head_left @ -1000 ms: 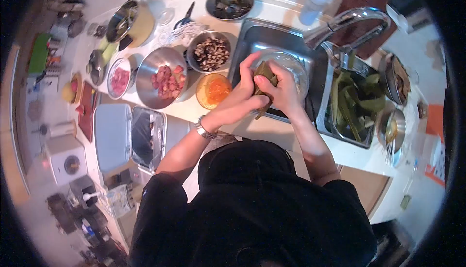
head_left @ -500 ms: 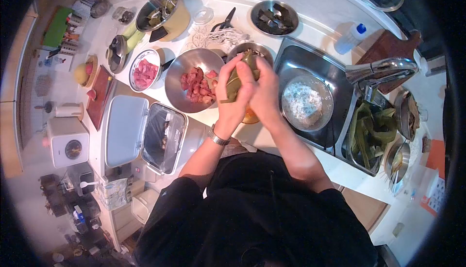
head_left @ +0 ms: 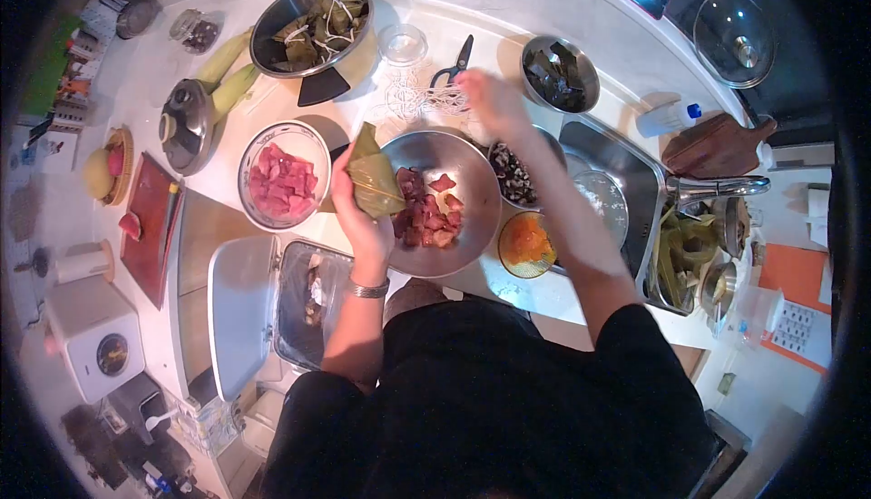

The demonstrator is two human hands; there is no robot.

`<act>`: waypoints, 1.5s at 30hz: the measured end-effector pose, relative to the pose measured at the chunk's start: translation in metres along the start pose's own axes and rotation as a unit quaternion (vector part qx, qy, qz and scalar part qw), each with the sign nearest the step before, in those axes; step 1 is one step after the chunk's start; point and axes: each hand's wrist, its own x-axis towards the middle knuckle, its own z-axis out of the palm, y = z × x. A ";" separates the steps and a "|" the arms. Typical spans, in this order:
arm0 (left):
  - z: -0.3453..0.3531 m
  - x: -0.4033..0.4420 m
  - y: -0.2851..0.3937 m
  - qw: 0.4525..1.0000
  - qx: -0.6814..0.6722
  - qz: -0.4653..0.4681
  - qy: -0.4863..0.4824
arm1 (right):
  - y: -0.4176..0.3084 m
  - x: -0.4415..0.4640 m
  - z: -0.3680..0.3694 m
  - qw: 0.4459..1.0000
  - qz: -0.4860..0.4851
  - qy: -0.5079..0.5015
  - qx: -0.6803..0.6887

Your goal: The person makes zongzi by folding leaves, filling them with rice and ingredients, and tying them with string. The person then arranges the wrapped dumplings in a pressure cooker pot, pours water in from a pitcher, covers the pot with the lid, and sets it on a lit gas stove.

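Observation:
A leaf-wrapped rice dumpling [head_left: 375, 180] rests in my left hand [head_left: 363, 227], its folded leaf pointing upward, over the left rim of a steel bowl [head_left: 472, 236] of cubed meat. My right hand [head_left: 497, 107] is stretched out to a loose heap of white string [head_left: 422, 100], with its fingertips closed on some strands. Black-handled scissors [head_left: 452, 71] lie just behind the heap. Beneath my right forearm are a bowl of dark chopped filling [head_left: 515, 177] and a bowl of orange yolks [head_left: 528, 243], both partly covered.
A steel pot [head_left: 263, 41] holds several tied dumplings. A patterned bowl of pink meat [head_left: 284, 174] stands at left, above an open bin [head_left: 313, 304]. Right of my arm is the sink [head_left: 649, 186], with soaked leaves [head_left: 676, 254] beside it. A bowl of dark pieces [head_left: 560, 74] stands behind.
My hands have parted: the left keeps the dumpling, now further left, while the right has let go and reached to the string. The camera view has shifted too.

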 end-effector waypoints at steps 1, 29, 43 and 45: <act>-0.007 0.009 0.002 1.000 -0.007 -0.007 0.003 | 0.035 0.022 0.006 0.996 -0.039 0.021 -0.084; 0.062 0.157 0.078 0.852 -0.267 -0.150 -0.424 | -0.135 0.083 -0.240 0.918 -0.191 0.282 0.201; 0.069 0.141 0.109 0.815 -0.402 -0.266 -0.323 | -0.162 0.060 -0.111 0.958 -0.229 -0.090 0.149; 0.067 0.136 0.110 0.814 -0.395 -0.275 -0.326 | -0.162 0.053 -0.083 0.913 -0.194 -0.217 0.284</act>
